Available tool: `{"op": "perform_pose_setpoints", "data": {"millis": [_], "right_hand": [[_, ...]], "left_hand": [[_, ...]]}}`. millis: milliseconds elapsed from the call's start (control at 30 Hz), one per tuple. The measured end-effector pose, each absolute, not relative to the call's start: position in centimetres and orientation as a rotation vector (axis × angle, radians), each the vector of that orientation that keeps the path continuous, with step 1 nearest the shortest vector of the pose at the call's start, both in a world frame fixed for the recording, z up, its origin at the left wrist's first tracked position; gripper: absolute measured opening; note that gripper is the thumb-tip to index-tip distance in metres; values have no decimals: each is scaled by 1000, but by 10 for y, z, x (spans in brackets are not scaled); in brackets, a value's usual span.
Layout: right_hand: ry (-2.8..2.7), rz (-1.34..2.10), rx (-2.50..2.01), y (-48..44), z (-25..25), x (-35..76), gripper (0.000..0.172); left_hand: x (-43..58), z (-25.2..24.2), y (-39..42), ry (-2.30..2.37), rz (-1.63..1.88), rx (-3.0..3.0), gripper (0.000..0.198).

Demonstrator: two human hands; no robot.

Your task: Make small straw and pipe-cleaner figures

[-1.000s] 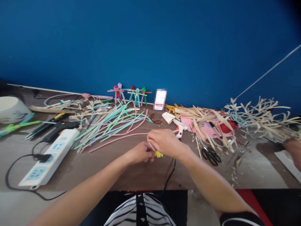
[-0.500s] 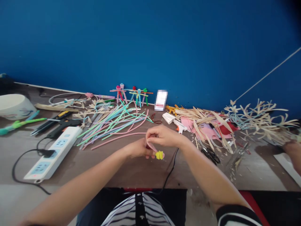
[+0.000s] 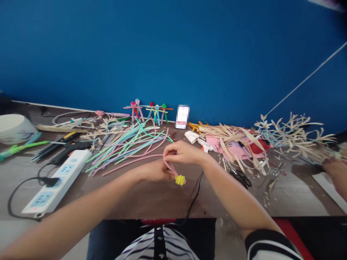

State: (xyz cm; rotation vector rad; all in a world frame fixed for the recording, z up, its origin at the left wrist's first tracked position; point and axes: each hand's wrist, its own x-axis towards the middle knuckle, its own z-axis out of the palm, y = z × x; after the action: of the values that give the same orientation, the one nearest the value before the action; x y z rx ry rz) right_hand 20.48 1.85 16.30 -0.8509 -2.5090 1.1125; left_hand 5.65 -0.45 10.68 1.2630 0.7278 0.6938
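A pink pipe cleaner (image 3: 171,167) is bent between my hands, low over the middle of the table. Yellow pipe cleaner (image 3: 180,180) is coiled round its lower end, and a bit of pink pokes out past the coil. My right hand (image 3: 180,153) is closed, its thumb and fingers pinching the upper part of the pink length. Just left of it, my left hand (image 3: 158,169) grips the same pipe cleaner, its fingertips mostly hidden behind the pink strands. Loose pastel pipe cleaners (image 3: 127,148) lie beyond my left hand.
Small pipe-cleaner figures (image 3: 151,112) stand against the blue wall, beside a phone (image 3: 182,116). A power strip (image 3: 58,182), a black glue gun (image 3: 70,150) and a white bowl (image 3: 16,128) are at left. Scissors (image 3: 240,177) and dried strips (image 3: 227,135) lie right. Another person's hand (image 3: 336,173) is far right.
The yellow-wrapped end has tipped further down, and my left fingertips, visible before beside the coil, are now mostly hidden. The whole view has shifted slightly.
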Motion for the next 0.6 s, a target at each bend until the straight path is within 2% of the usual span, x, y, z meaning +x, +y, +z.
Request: {"op": "perform_pose_setpoints", "data": {"millis": [133, 200, 400, 600], "right_hand": [[-2274, 1376, -1029, 26, 152, 203, 7], [-2184, 1440, -1136, 33, 146, 202, 8], [-2106, 1205, -1259, 54, 119, 215, 14], [-2084, 1259, -1278, 54, 103, 238, 17]], "left_hand": [[59, 109, -8, 733, 541, 1774, 2], [59, 112, -10, 783, 465, 1846, 10], [52, 123, -12, 992, 377, 1846, 23], [41, 120, -7, 1047, 405, 1850, 26]]}}
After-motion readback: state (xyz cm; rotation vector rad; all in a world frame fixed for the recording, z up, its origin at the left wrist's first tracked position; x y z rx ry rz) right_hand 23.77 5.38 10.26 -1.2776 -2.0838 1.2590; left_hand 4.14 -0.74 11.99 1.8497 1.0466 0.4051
